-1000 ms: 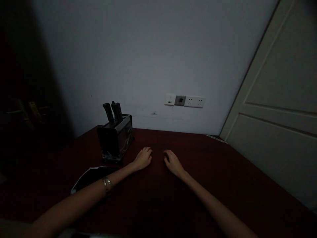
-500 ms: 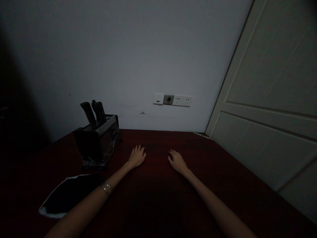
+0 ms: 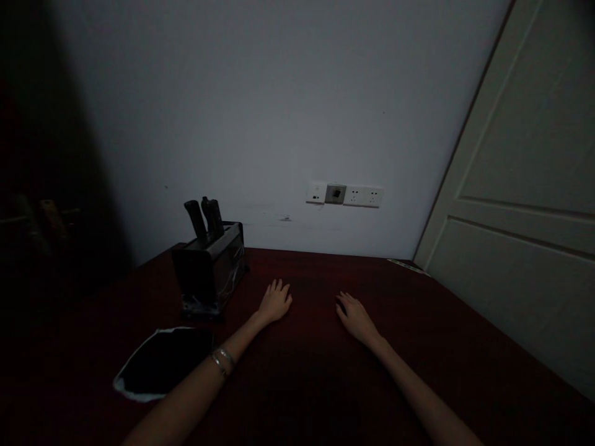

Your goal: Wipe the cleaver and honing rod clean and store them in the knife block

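Note:
My left hand (image 3: 275, 300) lies palm down on the dark red table (image 3: 307, 341), fingers spread and holding nothing. Opposite it, my right hand (image 3: 354, 314) rests on the same surface with its fingers loosely stretched and nothing in them. To the left of my left hand stands a knife block (image 3: 211, 272), dark with a lighter top, and several black handles (image 3: 204, 220) rise from its slots. A black cloth (image 3: 162, 362) with a white edge lies partly behind my left forearm, which wears bracelets (image 3: 222, 361).
Behind the table is a pale wall with a row of sockets and switches (image 3: 344, 194). A panelled white door (image 3: 520, 266) borders the right side. Near the back right corner lies a thin printed strip (image 3: 409, 267). The far left is very dark.
The whole view has swung slightly to the left, so everything appears farther right and a little lower. Both hands stay in place on the table.

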Tool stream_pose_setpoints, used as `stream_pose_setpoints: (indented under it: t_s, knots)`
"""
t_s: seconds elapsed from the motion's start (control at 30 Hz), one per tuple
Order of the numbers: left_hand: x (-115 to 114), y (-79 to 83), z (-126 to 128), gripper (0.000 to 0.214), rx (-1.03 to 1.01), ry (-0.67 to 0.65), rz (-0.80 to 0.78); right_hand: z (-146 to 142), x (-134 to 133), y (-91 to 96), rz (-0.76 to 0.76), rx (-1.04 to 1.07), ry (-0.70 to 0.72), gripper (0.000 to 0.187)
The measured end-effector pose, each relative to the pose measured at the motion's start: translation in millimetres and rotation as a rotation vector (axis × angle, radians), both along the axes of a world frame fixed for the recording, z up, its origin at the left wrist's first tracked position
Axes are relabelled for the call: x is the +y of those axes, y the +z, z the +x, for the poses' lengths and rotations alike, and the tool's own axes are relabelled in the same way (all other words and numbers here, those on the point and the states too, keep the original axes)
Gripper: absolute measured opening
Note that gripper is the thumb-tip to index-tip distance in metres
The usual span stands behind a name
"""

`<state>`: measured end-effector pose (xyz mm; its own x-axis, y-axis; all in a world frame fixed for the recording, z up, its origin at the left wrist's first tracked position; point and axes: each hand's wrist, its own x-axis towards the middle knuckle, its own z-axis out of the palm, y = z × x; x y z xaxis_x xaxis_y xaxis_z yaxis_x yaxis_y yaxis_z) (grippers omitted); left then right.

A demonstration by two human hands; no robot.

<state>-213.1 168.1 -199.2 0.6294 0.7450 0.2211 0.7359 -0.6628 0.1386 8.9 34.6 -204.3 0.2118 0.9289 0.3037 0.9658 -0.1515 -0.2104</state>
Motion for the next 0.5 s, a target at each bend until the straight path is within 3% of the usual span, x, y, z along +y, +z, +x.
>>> stream_pose_setpoints:
  t_s: [0.17, 0.27, 0.37, 0.5]
  knots:
    - [-6.2, 5.3, -2.1, 0.048, -0.012, -0.01, -0.043, 0.8, 1.2, -5.8, 0.017, -0.014, -0.003, 0.047]
    - [-17.9, 20.5, -2.7, 0.045, -0.055, -0.075, -0.049, 3.3, 3.1, -11.0, 0.022, -0.024, -0.004, 0.048]
    - [-40.2, 55.7, -9.4, 0.041, -0.189, -0.195, 0.006, 7.4, 5.7, -17.3, 0.047, -0.041, 0.012, 0.049]
    - [-74.8, 131.1, -44.0, 0.028, -0.462, -0.359, 0.238, 13.2, 9.1, -25.3, 0.056, -0.064, 0.031, 0.05]
